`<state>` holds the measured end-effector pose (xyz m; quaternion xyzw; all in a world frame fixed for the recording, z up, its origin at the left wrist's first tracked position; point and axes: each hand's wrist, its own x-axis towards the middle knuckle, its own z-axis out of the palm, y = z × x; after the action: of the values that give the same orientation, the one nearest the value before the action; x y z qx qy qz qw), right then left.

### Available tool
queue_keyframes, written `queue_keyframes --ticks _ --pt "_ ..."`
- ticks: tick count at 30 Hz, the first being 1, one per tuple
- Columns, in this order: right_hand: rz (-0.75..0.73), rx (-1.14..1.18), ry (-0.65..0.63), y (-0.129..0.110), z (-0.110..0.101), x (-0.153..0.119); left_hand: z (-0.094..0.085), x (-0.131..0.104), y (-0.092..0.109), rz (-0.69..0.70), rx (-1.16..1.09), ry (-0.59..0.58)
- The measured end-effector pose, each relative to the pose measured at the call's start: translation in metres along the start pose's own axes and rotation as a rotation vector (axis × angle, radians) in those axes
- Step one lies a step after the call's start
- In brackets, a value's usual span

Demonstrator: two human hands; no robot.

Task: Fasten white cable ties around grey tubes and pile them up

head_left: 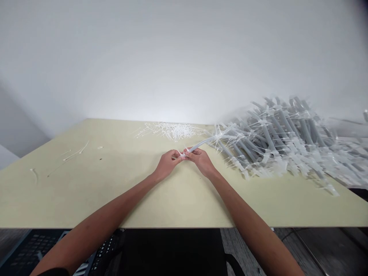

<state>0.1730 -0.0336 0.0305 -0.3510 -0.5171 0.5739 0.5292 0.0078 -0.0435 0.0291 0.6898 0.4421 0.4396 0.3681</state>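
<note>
My two hands meet above the middle of the table. My right hand [202, 160] is closed around the near end of a pale grey tube [199, 144], which slants up to the right towards a heap of similar tubes. My left hand [168, 164] pinches a small whitish fitting [183, 155] at that tube's end, its fingertips touching those of my right hand. The fingers partly hide the fitting, and a thin white tie seems to stick up there. Behind my hands lies a loose pile of white cable ties [176, 131].
A large heap of grey tubes with clear fittings and ties [270, 134] covers the table's right side. Several stray ties [80, 151] lie on the left of the pale yellow table [115, 203]. A dark plastic crate [31, 249] stands below the front edge; a white wall rises behind.
</note>
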Motion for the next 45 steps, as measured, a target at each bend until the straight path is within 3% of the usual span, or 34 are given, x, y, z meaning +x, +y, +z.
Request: queue_keyframes --ticks 10,17,21,23,25,29,32,36,45 --pt "-0.022 -0.080 0.099 -0.001 0.010 -0.001 0.004 0.002 -0.005 -0.007 0.037 0.040" --pt "-0.027 -0.065 0.178 -0.003 0.019 -0.002 0.006 0.003 -0.007 0.092 0.077 0.101" --pt "-0.007 -0.031 0.209 -0.003 0.019 -0.001 0.006 0.003 -0.003 0.026 0.077 0.081" --pt "-0.005 0.022 0.166 -0.010 0.017 -0.002 0.005 -0.001 0.009 0.007 0.076 0.083" --pt "-0.004 0.111 0.078 -0.022 0.016 -0.005 0.003 -0.009 0.031 0.087 0.104 0.134" --pt "0.006 0.226 -0.033 -0.053 0.018 -0.019 -0.001 -0.036 0.082 0.416 0.269 0.291" --pt "0.007 0.263 -0.070 -0.070 0.026 -0.037 -0.003 -0.052 0.108 0.687 0.391 0.375" --pt "0.039 0.359 -0.103 -0.080 0.036 -0.057 -0.002 -0.063 0.126 0.866 0.487 0.422" --pt "0.011 0.358 -0.118 -0.087 0.040 -0.080 0.001 -0.075 0.149 0.972 0.512 0.418"
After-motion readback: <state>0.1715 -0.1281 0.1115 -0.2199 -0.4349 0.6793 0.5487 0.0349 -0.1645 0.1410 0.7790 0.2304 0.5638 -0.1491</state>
